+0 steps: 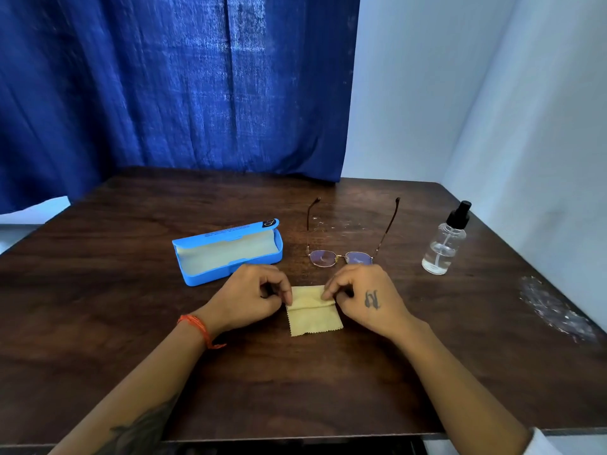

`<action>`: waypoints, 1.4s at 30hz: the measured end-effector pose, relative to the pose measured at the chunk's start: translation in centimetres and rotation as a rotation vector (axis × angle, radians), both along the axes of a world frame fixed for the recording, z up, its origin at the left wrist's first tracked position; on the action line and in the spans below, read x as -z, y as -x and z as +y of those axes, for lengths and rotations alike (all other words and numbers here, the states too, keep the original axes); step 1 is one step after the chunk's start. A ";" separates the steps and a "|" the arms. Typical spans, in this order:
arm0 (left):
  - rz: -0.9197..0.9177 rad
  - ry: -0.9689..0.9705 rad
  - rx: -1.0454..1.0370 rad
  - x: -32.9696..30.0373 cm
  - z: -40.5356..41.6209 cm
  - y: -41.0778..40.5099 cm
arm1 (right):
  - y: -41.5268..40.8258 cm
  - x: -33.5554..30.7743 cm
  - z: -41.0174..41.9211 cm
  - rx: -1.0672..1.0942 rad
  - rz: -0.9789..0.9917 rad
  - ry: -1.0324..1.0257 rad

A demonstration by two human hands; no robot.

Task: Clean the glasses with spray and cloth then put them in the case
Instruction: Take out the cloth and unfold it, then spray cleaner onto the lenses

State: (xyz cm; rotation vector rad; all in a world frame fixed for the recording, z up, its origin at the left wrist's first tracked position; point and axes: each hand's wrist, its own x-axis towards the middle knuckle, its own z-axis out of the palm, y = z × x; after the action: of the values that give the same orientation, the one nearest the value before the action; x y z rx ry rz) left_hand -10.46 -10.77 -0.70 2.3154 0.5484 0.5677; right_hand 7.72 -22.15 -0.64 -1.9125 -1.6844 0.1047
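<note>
A dark wooden table (131, 323) fills the near half of the view, with a blue curtain (164, 87) hanging behind its far edge and a pale wall (460, 93) to the right.

Left of centre lies the blue case (262, 254), open, its lid tipped back toward the far side and its pale lining showing. It sits at a slight angle, its right end a little farther away than its left.

Just near the case, the left hand (249, 300) rests on the table, fingers curled, thumb and forefinger pinching the far left corner of the yellow cloth (315, 318). An orange thread band (197, 326) circles that wrist.

The cloth lies flat on the table between the two hands, its far edge folded over toward the person, its near edge zigzag-cut.

The right hand (364, 297) mirrors the left, fingers curled, thumb and forefinger pinching the far right corner of the cloth. A dark tattoo marks its back.

Just beyond the hands, right of the case, the glasses (341, 257) rest on the table with lenses toward the person and both temple arms open, pointing to the far side. The right hand's knuckles lie just in front of the right lens.

Farther right stands the clear spray bottle (443, 247), upright, black-capped, well apart from the glasses. Pale scuffing mars the table's right edge.
</note>
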 end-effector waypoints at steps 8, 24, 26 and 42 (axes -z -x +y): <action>0.181 -0.210 -0.109 0.8 0.3 -0.1 | -0.1 -1.0 1.0 0.031 0.126 0.238; -0.046 -0.242 0.127 0.8 -2.7 0.9 | -0.3 1.7 -2.6 -0.191 -0.050 -0.191; -0.064 -0.185 0.125 0.7 -3.0 1.0 | -0.5 1.8 -3.0 -0.229 -0.084 -0.171; -0.127 0.126 -0.242 0.5 -1.2 -6.8 | -5.7 -3.2 -5.0 0.380 -0.078 -0.884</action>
State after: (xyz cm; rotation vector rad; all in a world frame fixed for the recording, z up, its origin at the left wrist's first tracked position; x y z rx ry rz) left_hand -3.67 -11.95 -1.20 2.0916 0.7857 0.7658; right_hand 13.39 -27.13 2.56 -1.4905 -1.0810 -0.7436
